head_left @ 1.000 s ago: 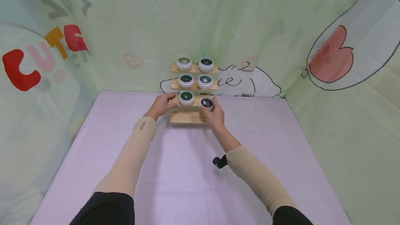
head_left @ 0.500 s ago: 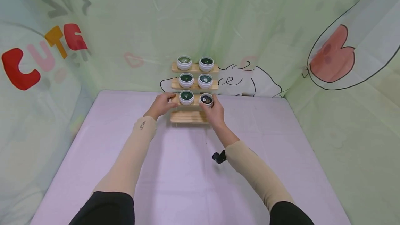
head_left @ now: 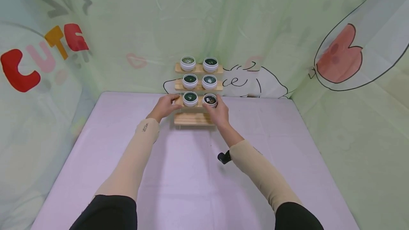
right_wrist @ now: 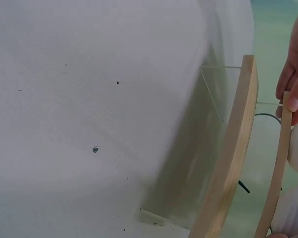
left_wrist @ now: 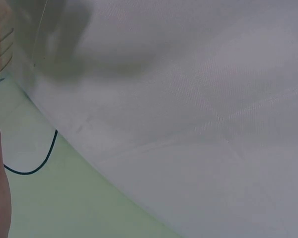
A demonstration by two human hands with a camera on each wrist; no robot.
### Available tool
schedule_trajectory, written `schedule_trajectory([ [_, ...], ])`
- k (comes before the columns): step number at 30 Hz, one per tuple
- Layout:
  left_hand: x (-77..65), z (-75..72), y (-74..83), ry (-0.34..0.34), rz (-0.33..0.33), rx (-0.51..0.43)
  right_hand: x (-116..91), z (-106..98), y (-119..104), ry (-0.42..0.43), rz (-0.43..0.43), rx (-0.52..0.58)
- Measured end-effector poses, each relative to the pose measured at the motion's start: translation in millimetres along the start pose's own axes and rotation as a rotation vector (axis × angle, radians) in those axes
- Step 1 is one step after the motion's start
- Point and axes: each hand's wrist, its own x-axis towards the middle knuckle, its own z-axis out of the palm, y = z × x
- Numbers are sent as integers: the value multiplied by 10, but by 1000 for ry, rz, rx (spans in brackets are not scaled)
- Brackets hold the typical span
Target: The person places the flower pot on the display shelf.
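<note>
A tiered wooden stand [head_left: 193, 119] rises at the back of the table. My left hand [head_left: 164, 107] pinches the left end of its second shelf from the bottom; the right wrist view shows thumb and fingers on that shelf's end. On the right side of this shelf my right hand [head_left: 218, 112] holds a small white jar [head_left: 210, 100] with dark contents, thumb in front and fingers at its right side. Beside it sits another jar [head_left: 190, 99] with green contents. In the right wrist view the two jars' pale undersides [right_wrist: 291, 210] show side by side at the shelf.
Two more jars stand on each upper shelf, among them one with teal contents [head_left: 209, 82] and one with light green contents [head_left: 187, 63]. A lilac cloth [head_left: 182, 180] covers the table. Printed curtains [head_left: 127, 27] enclose the back and sides.
My right hand has shifted slightly back and up with the dark jar, which now stands about level with its neighbour. The left hand keeps its place on the shelf end.
</note>
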Motion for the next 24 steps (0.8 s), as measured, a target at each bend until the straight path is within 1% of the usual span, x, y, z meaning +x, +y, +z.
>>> schedule_trajectory([
  [8, -35, -6, 35, 0, -2, -7, 25, 12, -11, 8, -14, -9],
  [17, -13, 24, 11, 6, 14, -3, 27, -7, -28, 2, 0, -15],
  [24, -33, 34, -24, 4, 24, -14, 45, 9, -16, 0, 10, -5],
])
